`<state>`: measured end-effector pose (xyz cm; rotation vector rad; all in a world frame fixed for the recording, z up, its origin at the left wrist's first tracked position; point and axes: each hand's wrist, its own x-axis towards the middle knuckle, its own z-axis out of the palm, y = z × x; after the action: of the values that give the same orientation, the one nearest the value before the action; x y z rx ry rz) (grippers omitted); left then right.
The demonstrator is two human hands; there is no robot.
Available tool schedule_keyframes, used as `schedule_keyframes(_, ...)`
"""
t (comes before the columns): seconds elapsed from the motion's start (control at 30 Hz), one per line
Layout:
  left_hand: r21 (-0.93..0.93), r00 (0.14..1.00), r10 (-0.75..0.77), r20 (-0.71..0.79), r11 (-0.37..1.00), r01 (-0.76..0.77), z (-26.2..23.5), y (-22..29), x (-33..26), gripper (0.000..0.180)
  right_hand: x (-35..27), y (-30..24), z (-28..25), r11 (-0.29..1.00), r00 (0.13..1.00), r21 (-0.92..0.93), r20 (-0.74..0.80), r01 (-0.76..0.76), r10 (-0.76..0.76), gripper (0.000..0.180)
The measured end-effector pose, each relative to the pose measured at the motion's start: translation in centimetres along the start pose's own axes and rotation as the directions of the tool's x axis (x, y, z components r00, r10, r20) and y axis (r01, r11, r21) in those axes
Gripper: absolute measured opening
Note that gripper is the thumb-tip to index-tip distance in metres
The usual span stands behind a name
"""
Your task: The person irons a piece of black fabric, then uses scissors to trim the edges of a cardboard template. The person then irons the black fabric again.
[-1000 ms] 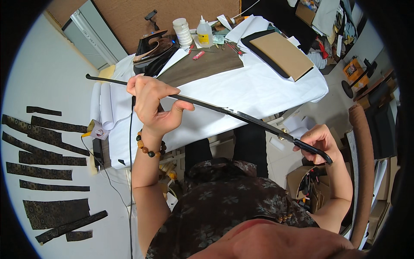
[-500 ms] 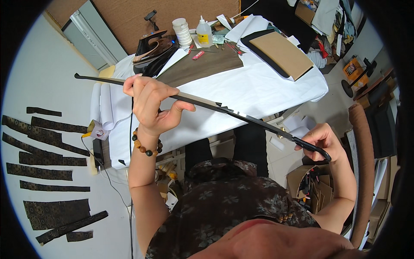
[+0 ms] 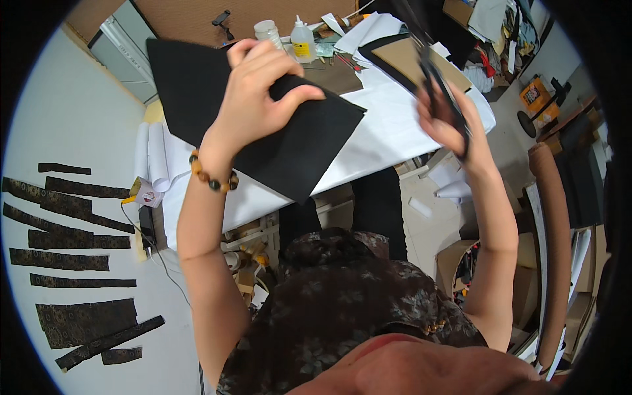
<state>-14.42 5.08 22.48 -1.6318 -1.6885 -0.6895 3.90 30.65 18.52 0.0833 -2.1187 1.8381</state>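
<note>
My left hand (image 3: 253,95), with a beaded bracelet on its wrist, pinches the upper edge of a stiff black sheet (image 3: 293,155). The sheet hangs tilted over the table, its broad face showing and one corner pointing down toward me. Over at the right, my right hand (image 3: 471,115) is wrapped round a pair of black-handled scissors (image 3: 431,72). Their blades point up and away, smeared by motion, and are apart from the sheet.
White cloth (image 3: 388,122) covers the table. A glue bottle (image 3: 303,41), a white jar (image 3: 268,31) and a tan board (image 3: 395,59) lie at the back. Dark patterned strips (image 3: 59,259) hang at the left. A brown fabric roll (image 3: 552,263) stands at the right.
The black sheet has swung from edge-on to broad face in my left hand, which rose slightly. My right hand has lifted the scissors up and away from the sheet's edge.
</note>
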Motion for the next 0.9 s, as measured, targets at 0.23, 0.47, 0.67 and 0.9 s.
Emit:
schedule_keyframes(0.23,-0.16,0.969,0.026,0.247,0.987,0.014,1.6,0.1,0.8,0.026,7.6,-1.3,5.5,0.979,0.958,-0.201,0.285,0.039,0.02,0.048)
schedule_keyframes(0.47,-0.35,0.904,-0.092,0.418,0.902,0.254,1.8,0.1,-1.1,0.044,6.9,3.3,6.7,0.964,0.921,0.207,0.382,-0.165,0.075,0.047)
schedule_keyframes(0.67,-0.426,0.813,0.013,0.582,0.857,0.291,3.0,-0.4,-4.2,0.048,4.2,7.2,8.5,0.864,0.876,0.355,0.447,-0.357,0.179,0.038)
schedule_keyframes(0.9,-0.246,0.812,-0.021,0.584,0.948,0.202,1.4,0.3,-6.5,0.056,0.8,10.4,10.9,0.742,0.921,0.549,0.283,-0.384,0.267,0.036)
